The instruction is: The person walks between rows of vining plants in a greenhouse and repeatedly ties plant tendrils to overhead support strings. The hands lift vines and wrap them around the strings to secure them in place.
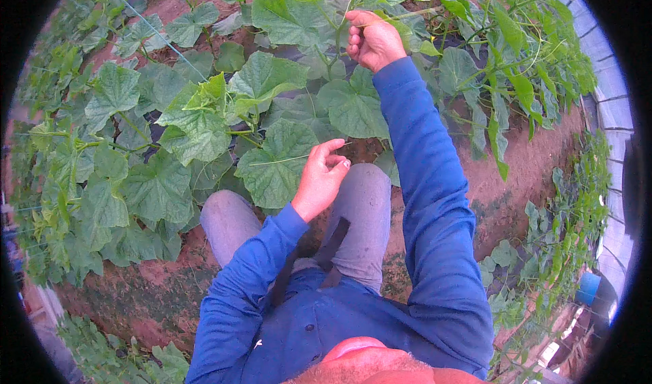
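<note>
My left hand (323, 177) is in front of my knees, its fingers curled around a thin pale stalk (277, 160). One end of this stalk reaches left across a broad cucumber leaf (280, 175), and a short tip shows past my fingertips. Farther out, my right hand (374, 40) is closed beside an upright green vine stem (340, 37). A thin pale tendril (415, 14) runs out of that fist to the right. My curled fingers hide whether the right hand also touches the vine stem.
Leafy cucumber vines (142, 180) spread to the left and ahead. A pale blue string (153, 27) slants down into them. More vines (514, 52) stand at the right beside bare soil (519, 180). A blue container (588, 288) is near the greenhouse wall (614, 114).
</note>
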The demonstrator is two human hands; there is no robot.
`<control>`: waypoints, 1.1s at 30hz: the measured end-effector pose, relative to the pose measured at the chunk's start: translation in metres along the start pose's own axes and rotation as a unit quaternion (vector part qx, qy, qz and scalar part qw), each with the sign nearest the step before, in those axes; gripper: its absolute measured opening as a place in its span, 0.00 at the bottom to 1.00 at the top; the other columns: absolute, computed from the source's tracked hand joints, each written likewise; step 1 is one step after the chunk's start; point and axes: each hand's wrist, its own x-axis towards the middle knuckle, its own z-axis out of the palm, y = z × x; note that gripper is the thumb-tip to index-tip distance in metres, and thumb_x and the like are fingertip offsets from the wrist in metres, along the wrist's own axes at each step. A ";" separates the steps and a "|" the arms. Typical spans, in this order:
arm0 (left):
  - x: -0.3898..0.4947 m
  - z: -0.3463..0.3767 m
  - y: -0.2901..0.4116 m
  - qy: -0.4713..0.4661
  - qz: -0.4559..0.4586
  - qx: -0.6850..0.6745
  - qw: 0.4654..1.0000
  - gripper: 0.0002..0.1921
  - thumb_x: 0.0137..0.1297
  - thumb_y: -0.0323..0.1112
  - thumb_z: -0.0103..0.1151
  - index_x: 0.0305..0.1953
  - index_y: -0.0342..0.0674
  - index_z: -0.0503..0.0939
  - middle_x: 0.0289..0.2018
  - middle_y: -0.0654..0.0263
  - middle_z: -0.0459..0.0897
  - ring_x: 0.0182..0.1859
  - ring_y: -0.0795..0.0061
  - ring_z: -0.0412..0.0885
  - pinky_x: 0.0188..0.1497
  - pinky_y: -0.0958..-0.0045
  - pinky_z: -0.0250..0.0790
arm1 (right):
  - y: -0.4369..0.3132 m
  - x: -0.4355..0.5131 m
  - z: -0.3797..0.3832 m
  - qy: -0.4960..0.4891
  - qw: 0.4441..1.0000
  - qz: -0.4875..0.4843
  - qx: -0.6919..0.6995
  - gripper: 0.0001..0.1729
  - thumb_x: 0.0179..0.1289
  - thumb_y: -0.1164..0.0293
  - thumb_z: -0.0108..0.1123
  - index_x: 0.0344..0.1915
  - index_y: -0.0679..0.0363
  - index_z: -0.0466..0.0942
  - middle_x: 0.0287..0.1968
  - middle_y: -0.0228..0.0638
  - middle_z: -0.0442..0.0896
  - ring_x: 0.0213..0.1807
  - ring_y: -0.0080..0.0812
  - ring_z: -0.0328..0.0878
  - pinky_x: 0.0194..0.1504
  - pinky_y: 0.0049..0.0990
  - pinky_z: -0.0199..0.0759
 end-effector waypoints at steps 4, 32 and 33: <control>0.003 -0.009 -0.002 0.013 0.006 0.007 1.000 0.22 0.65 0.23 0.60 0.61 0.37 0.72 0.54 0.60 0.70 0.49 0.74 0.79 0.50 0.71 0.76 | 0.010 -0.034 -0.003 -0.095 0.977 0.026 -0.188 0.17 0.64 0.74 0.55 0.53 0.60 0.77 0.28 0.27 0.77 0.25 0.22 0.72 0.25 0.25 0.70; -0.014 -0.026 0.004 0.001 -0.053 -0.026 0.998 0.23 0.67 0.22 0.59 0.63 0.35 0.70 0.56 0.64 0.78 0.47 0.80 0.78 0.51 0.75 0.73 | 0.038 0.082 -0.025 -0.075 0.586 -0.369 -0.718 0.17 0.60 0.57 0.62 0.47 0.50 0.83 0.44 0.42 0.86 0.47 0.48 0.82 0.47 0.42 0.78; -0.014 -0.021 0.006 -0.003 -0.067 -0.029 0.997 0.23 0.67 0.22 0.59 0.63 0.35 0.70 0.57 0.64 0.77 0.46 0.80 0.78 0.52 0.75 0.72 | 0.043 0.086 -0.030 -0.076 0.583 -0.400 -0.703 0.17 0.60 0.57 0.61 0.46 0.51 0.83 0.44 0.42 0.86 0.47 0.48 0.83 0.48 0.42 0.78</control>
